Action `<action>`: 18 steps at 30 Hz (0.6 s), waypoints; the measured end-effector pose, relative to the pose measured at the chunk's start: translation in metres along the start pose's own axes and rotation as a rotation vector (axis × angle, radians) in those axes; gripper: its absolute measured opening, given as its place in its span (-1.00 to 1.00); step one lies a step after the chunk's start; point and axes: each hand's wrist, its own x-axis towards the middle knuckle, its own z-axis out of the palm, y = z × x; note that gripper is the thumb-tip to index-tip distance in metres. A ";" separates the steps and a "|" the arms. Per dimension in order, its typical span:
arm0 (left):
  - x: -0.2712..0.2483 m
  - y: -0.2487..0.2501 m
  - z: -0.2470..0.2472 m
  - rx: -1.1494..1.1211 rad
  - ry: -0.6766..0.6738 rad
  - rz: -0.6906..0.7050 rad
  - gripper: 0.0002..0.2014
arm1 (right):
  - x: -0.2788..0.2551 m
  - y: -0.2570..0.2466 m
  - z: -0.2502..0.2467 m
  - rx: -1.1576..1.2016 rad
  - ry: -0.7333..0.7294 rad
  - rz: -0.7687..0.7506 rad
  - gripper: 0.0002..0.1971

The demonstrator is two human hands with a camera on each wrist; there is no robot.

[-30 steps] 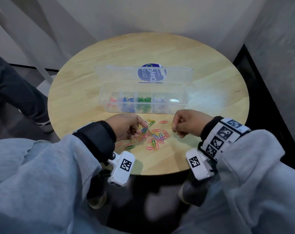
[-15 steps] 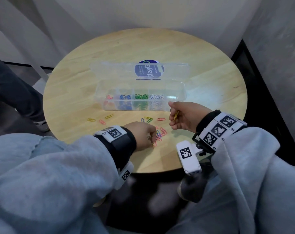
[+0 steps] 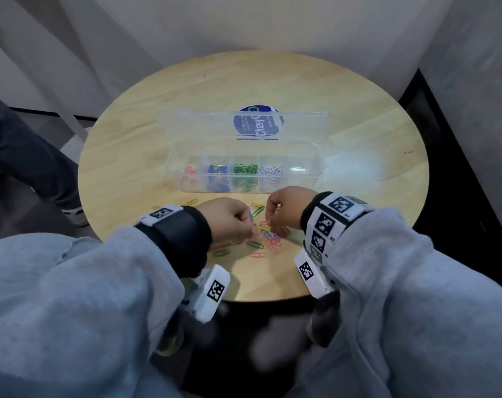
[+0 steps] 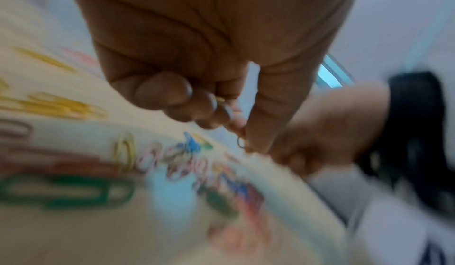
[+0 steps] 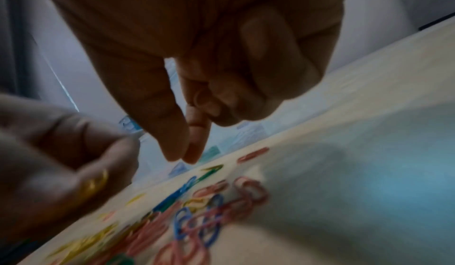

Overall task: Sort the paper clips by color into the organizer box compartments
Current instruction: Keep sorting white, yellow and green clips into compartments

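The clear organizer box [image 3: 316, 168] stands open mid-table with red, blue, green and white clips in separate compartments; its rightmost compartment looks bare. A pile of mixed paper clips [image 3: 268, 239] lies in front of it. My left hand [image 3: 248, 225] hovers at the pile's left edge, fingers curled, pinching yellow paper clips [image 5: 96, 183] between thumb and fingers [image 4: 242, 138]. My right hand [image 3: 270, 222] is just right of it, thumb and forefinger tips together [image 5: 183, 156] above the pile, the other fingers curled; no clip shows in it.
The round wooden table [image 3: 359, 124] ends close to my wrists. The box's lid [image 3: 201, 124] lies flat behind the box. Stray yellow clips [image 3: 191, 202] lie left of my left hand. Another person's leg [image 3: 20, 156] stands off the table's left side.
My right hand has dropped from beside the box down to the pile, and the yellow clip it held no longer shows in it. My left hand stays at the pile.
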 end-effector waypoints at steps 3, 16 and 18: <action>-0.006 -0.004 -0.026 -0.385 0.006 -0.081 -0.75 | 0.006 -0.008 0.002 -0.099 -0.069 -0.008 -0.86; -0.007 -0.035 -0.060 -0.946 0.108 -0.204 -0.86 | 0.028 -0.014 0.013 -0.300 -0.144 0.059 -0.86; -0.003 -0.037 -0.063 -0.852 0.096 -0.200 -0.85 | 0.028 -0.011 0.010 -0.217 -0.158 0.066 -0.96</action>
